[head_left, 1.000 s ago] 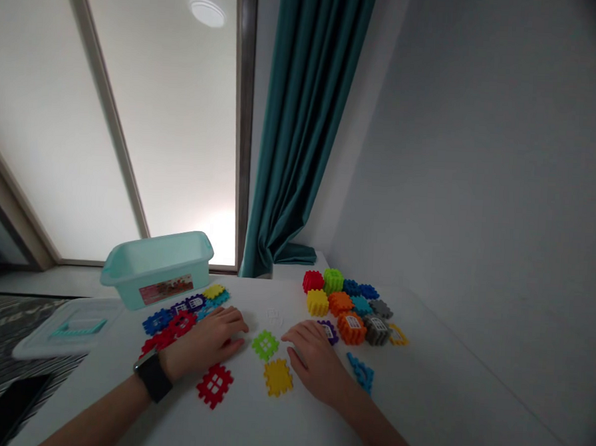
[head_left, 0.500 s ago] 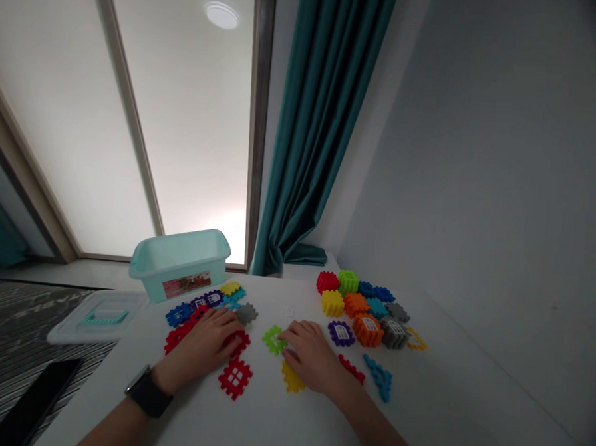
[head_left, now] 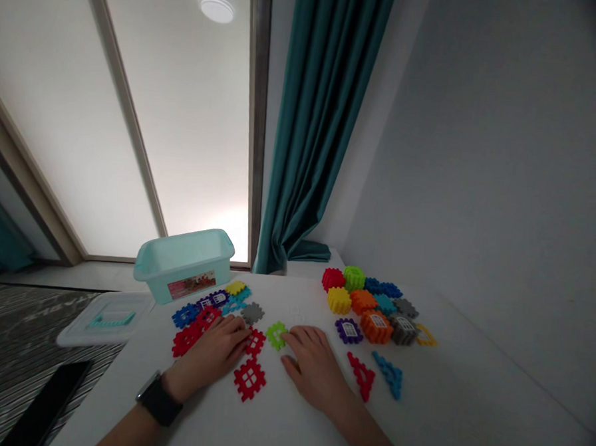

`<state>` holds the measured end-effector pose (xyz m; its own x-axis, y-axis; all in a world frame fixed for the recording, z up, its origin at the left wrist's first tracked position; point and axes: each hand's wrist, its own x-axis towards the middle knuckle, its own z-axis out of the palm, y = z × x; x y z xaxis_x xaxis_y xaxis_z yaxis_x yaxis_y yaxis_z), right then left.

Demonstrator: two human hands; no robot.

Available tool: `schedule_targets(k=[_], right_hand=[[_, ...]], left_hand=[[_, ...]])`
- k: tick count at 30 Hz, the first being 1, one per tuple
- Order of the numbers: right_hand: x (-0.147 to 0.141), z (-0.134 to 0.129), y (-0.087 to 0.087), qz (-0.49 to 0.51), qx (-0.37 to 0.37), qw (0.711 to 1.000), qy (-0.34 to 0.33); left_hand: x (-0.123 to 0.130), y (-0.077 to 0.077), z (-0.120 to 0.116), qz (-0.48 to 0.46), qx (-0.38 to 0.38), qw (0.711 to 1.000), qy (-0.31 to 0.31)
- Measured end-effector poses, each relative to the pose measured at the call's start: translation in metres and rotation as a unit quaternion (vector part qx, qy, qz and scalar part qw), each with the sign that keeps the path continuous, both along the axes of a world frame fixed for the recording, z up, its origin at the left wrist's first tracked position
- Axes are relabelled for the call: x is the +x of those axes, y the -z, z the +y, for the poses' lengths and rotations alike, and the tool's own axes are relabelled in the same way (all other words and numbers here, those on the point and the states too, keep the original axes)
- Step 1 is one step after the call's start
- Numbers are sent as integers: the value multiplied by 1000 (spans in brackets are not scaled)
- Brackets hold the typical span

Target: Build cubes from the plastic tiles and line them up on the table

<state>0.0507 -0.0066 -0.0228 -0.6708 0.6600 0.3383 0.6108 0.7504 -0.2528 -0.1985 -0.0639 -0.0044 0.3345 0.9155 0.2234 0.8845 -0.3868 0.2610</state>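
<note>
My left hand [head_left: 219, 347], with a watch on the wrist, rests on the table, fingers stretched toward a red interlocking tile [head_left: 255, 341] and touching its edge. A second red tile with window holes [head_left: 250, 379] lies just nearer to me. Flat on the table too, my right hand [head_left: 315, 367] has its fingers extended and thumb apart. Its index fingertip meets the right edge of a lime green tile [head_left: 276, 335]. Beyond my left hand are more red tiles [head_left: 186, 339] and a grey one [head_left: 252, 313]. Red [head_left: 360, 375] and blue [head_left: 388, 375] triangular pieces lie right of my right hand.
A mint plastic bin [head_left: 186, 260] stands at the table's back left, its clear lid [head_left: 106, 319] beside it. Stacked coloured tiles [head_left: 376, 327] gather at the right. Blue and purple tiles [head_left: 186, 315] lie before the bin. A black phone-like slab [head_left: 49, 400] is at lower left.
The view has shifted slightly. My right hand has shifted left over the yellow tile, which is now hidden, and the red triangular piece is fully uncovered. My left hand has drawn back from the red tile.
</note>
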Motion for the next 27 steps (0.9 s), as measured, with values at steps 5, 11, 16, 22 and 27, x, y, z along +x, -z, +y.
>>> schedule_targets(k=[5, 11, 16, 22, 27], right_hand=[[4, -3, -1, 15, 1, 1000, -4], [5, -3, -2, 20, -16, 1000, -6], [7, 0, 2, 28, -19, 999, -11], [9, 2, 2, 30, -32, 999, -25], [11, 3, 3, 37, -23, 999, -28]], left_hand=[[-3, 1, 0, -46, -5, 999, -18], [-9, -6, -3, -63, -8, 998, 19], [-5, -4, -4, -54, -15, 998, 39], [-3, 2, 0, -80, -30, 996, 19], [-2, 4, 2, -79, 9, 997, -13]])
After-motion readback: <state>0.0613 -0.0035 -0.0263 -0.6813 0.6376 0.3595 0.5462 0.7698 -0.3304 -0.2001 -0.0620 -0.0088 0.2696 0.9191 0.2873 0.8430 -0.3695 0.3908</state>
